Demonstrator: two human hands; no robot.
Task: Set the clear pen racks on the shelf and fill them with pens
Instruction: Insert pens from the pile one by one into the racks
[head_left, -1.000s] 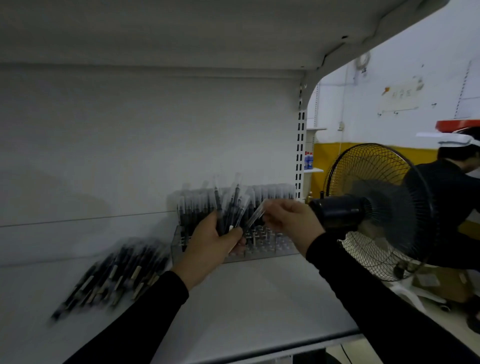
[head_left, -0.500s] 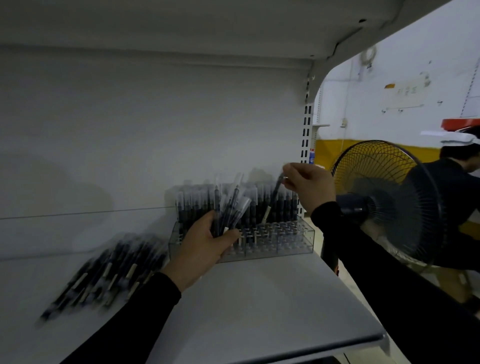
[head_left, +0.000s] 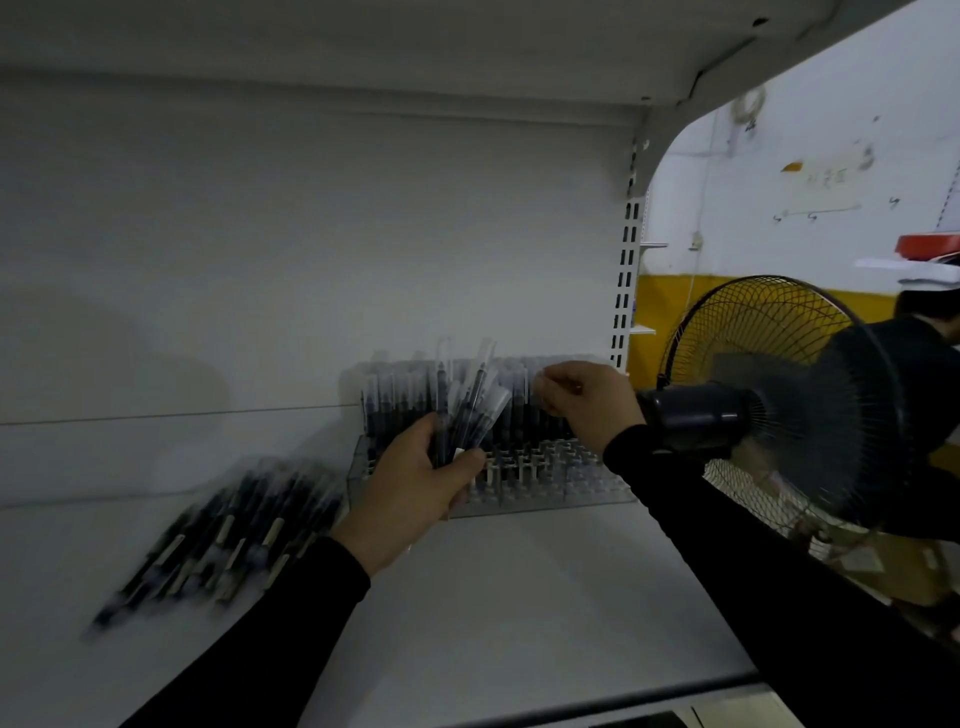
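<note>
A clear pen rack (head_left: 545, 491) stands on the white shelf (head_left: 519, 597) against the back panel. Its back rows hold upright black pens (head_left: 400, 410) with clear caps; the front holes show no pens. My left hand (head_left: 410, 493) grips a fanned bundle of pens (head_left: 470, 410) just in front of the rack's left half. At the tops of the racked pens, right of the bundle, my right hand (head_left: 589, 402) has its fingers curled together. Blur hides whether it pinches a pen. A loose pile of black pens (head_left: 228, 535) lies on the shelf to the left.
A black standing fan (head_left: 779, 410) is close beyond the shelf's right end, just behind my right wrist. Another person in dark clothes (head_left: 930, 353) is behind it. The upper shelf (head_left: 363, 36) hangs overhead, and a slotted upright (head_left: 626, 280) marks the right back corner.
My right hand drew a pen from the bundle, carried it over the rack's right side, then came down and left to the racked pens' tops. The left hand kept its bundle.
</note>
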